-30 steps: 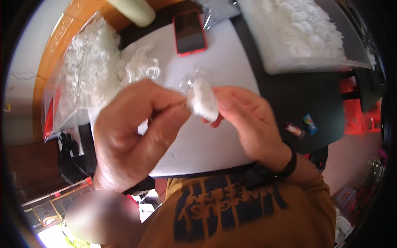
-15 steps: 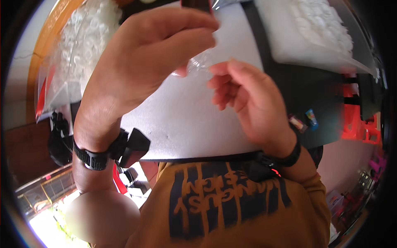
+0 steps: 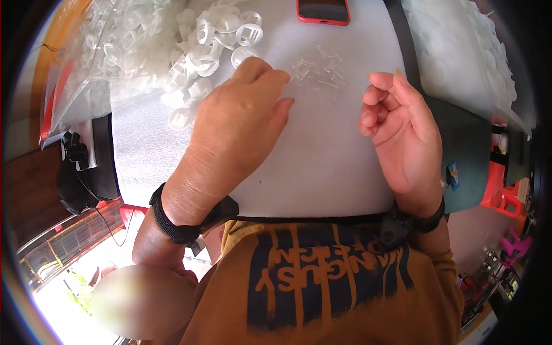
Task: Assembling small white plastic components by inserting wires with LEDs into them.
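Note:
My left hand (image 3: 244, 112) is over the white mat (image 3: 310, 172), back upward, its thumb and forefinger apart with nothing visible between them. Its knuckles come close to a white plastic ring piece (image 3: 244, 56) at the edge of a heap of similar round pieces (image 3: 201, 54). Farther right, my right hand (image 3: 405, 126) is raised with its palm turned inward. The fingers are loosely bent, and I see nothing in the palm. Between the hands, a little farther away, lies a scatter of small clear thin plastic pieces (image 3: 322, 72).
A large clear bag (image 3: 63, 98) of white pieces stands at the far left, another filled bag (image 3: 460, 57) at the far right. A red-cased phone (image 3: 324, 12) lies at the back. A small blue packet (image 3: 453, 175) is on the dark surface to the right.
Both hands have come nearer to me and spread apart, the right one shifting right. The heap of ring pieces, the clear pieces and the phone now show more fully.

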Demonstrator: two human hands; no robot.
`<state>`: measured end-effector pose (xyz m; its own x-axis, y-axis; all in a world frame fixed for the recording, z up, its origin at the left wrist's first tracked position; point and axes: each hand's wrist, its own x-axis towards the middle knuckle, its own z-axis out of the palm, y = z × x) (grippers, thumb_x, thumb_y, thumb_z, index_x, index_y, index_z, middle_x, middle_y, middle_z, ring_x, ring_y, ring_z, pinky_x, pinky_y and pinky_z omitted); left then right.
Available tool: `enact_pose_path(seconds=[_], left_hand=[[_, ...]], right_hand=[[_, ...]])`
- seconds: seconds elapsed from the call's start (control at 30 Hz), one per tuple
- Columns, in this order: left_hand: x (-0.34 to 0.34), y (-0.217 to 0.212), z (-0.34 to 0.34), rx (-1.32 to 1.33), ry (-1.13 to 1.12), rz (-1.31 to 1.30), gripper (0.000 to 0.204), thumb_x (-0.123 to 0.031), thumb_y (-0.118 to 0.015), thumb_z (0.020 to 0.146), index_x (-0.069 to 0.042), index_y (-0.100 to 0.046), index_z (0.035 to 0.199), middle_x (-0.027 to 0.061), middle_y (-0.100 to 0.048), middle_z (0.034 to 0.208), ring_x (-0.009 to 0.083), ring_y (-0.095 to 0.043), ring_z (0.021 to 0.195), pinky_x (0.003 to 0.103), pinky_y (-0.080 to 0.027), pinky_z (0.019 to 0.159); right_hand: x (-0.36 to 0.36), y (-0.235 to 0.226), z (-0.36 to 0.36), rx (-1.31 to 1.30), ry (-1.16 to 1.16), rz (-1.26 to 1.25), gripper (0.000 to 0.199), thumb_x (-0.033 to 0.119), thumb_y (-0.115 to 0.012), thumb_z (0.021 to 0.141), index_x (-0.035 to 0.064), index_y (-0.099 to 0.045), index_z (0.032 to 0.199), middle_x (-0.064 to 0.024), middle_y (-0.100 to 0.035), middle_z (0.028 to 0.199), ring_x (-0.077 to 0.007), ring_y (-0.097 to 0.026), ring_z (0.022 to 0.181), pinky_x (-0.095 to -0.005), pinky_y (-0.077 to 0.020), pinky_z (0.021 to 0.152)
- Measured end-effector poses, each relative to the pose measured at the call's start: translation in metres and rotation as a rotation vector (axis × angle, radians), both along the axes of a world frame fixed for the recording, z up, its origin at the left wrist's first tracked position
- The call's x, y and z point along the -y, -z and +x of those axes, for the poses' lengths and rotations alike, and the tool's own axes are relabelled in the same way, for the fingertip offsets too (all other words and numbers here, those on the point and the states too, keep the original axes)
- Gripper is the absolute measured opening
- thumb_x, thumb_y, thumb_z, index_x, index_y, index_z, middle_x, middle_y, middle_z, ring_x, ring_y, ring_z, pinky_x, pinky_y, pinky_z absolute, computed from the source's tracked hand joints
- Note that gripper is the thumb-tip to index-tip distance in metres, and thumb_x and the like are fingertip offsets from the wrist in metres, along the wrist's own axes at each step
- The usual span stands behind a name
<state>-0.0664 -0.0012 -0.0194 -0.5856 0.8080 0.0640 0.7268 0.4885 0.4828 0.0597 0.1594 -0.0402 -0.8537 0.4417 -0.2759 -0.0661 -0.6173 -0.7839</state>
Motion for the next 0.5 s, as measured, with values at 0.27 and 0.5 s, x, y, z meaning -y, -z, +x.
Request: enact_pose_path(seconds=[0.27, 0.5], left_hand=[[0.016, -0.003, 0.012, 0.024, 0.083, -0.064, 0.022, -0.003, -0.06, 0.075, -0.002, -0.057, 0.097, 0.0111, -0.054, 0.095, 0.0265, -0.057, 0.069, 0.031, -0.046, 0.058], [0.015, -0.01, 0.032, -0.088, 0.184, -0.158, 0.023, -0.001, -0.064, 0.071, -0.002, -0.058, 0.093, 0.0101, -0.056, 0.092, 0.0268, -0.057, 0.072, 0.032, -0.047, 0.06]], right_hand=[[0.003, -0.004, -0.003, 0.035, -0.024, 0.032, 0.03, 0.027, -0.041, 0.091, 0.0018, -0.055, 0.099, -0.004, -0.052, 0.082, -0.013, -0.046, 0.066, -0.0251, -0.0375, 0.061], [0.003, -0.005, -0.001, -0.002, -0.04, 0.068, 0.032, 0.027, -0.039, 0.091, 0.0012, -0.055, 0.1, -0.0043, -0.052, 0.081, -0.0129, -0.046, 0.065, -0.0249, -0.0367, 0.06]])
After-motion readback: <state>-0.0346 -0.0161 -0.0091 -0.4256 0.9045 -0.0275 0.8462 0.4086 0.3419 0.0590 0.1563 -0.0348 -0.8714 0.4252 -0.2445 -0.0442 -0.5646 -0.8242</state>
